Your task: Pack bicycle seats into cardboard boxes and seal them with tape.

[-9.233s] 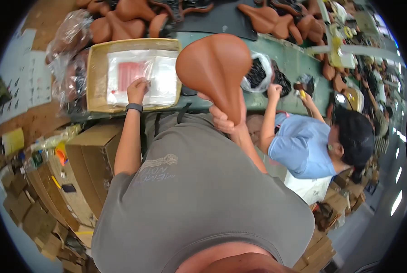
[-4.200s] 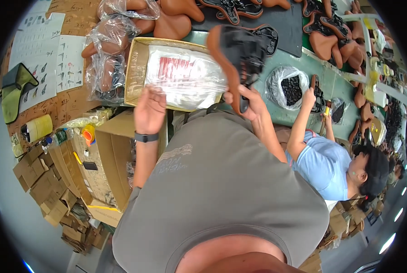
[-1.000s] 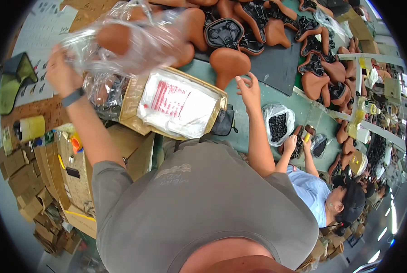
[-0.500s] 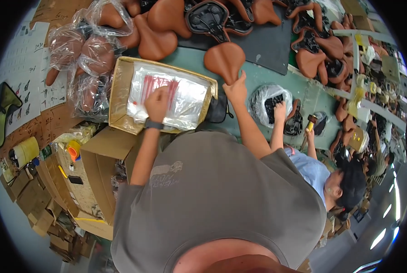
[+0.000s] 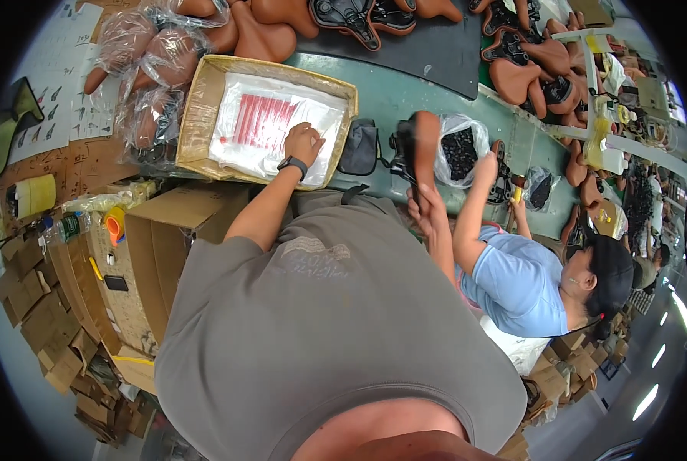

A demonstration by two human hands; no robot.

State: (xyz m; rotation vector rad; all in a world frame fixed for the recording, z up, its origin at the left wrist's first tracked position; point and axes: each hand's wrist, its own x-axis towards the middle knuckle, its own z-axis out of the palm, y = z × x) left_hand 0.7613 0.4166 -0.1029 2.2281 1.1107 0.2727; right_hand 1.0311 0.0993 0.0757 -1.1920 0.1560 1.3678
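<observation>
My right hand [image 5: 429, 206] grips a brown bicycle saddle [image 5: 426, 146] by its narrow nose. The saddle is turned on its side, its dark underside facing left and partly blurred. My left hand [image 5: 303, 144], with a dark watch on the wrist, lies over a stack of clear plastic bags with red print [image 5: 263, 119]. Its fingers are curled against the bags near their right side, and the fingertips are partly hidden. The bags lie in a shallow cardboard box [image 5: 192, 115] on the green table.
A black pouch [image 5: 360, 147] lies right of the box. Bagged saddles [image 5: 170, 58] and bare saddles [image 5: 263, 40] crowd the far side. To my right, a co-worker [image 5: 516, 269] holds a yellow-handled hammer [image 5: 518, 190] beside a plastic bag of black parts [image 5: 460, 154]. An open carton [image 5: 182, 211] stands at left.
My right hand has drawn the saddle nearer and to the right, rolling it onto its side. My left hand has shifted right across the bags. The co-worker has leaned further into view.
</observation>
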